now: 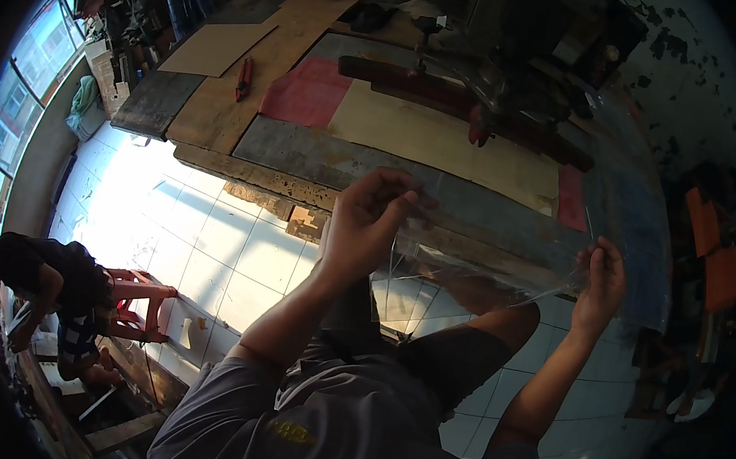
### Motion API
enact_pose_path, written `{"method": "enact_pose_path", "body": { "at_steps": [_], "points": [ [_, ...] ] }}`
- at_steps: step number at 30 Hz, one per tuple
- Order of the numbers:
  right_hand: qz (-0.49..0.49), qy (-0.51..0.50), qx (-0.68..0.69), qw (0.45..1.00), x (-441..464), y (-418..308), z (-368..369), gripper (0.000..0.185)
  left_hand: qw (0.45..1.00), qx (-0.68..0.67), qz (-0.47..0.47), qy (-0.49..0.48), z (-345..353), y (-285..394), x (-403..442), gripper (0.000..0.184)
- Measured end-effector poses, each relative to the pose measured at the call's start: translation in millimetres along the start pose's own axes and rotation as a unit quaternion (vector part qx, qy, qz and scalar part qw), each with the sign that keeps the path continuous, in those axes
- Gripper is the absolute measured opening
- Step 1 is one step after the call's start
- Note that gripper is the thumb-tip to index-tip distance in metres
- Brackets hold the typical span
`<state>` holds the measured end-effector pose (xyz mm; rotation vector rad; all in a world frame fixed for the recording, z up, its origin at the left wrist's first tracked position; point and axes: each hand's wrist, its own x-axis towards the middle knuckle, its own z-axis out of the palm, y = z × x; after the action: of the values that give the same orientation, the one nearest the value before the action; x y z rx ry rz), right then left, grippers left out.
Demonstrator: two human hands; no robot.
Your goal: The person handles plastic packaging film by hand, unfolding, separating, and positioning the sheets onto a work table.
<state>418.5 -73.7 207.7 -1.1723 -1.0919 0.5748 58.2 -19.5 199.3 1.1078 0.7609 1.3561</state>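
Grey-brown worktable spanning upper centre | white-tiled floor gleaming left | left hand, right hand seemingly pinching clear plastic film | yellow shirt print blurring unreadably

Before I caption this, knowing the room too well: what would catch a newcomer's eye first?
Probably the sunlit floor at left, then the cream and pink sheets on the bench. Nearer, the left hand and right hand hold clear plastic between them.

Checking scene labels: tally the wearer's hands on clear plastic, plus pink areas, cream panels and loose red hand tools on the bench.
Left hand and right hand on clear plastic: 2
Pink areas: 2
Cream panel: 1
Red hand tool: 1
Total: 6
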Motion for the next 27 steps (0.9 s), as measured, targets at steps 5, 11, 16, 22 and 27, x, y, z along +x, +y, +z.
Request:
{"method": "enact_pose_path", "body": {
  "at_steps": [5,11,16,22,27],
  "points": [
    [-0.005,0.003,0.014,1.0,-1.5,-3.9,2.1,0.027,0.998,-0.005,0.055,0.015,3.2,1.1,2.6,0.027],
    [-0.011,-0.007,-0.001,1.0,-6.7,-26.3,11.0,0.024,0.985,0.133,0.106,0.029,-18.4,-3.7,10.1,0.025],
    [-0.016,-0.025,-0.026,0.999,-11.3,-45.6,22.3,0.023,0.975,0.199,0.09,0.031,-38.2,-6.2,19.5,0.029],
    [-0.008,-0.129,-0.075,0.989,-4.5,-57.7,19.6,0.028,0.971,0.195,0.136,0.025,-40.8,-3.7,23.9,0.031],
    [0.051,-0.258,-0.156,0.952,5.9,-72.4,18.3,0.027,0.975,0.138,0.17,-0.023,-40.8,0.9,21.4,0.03]
  ]
}}
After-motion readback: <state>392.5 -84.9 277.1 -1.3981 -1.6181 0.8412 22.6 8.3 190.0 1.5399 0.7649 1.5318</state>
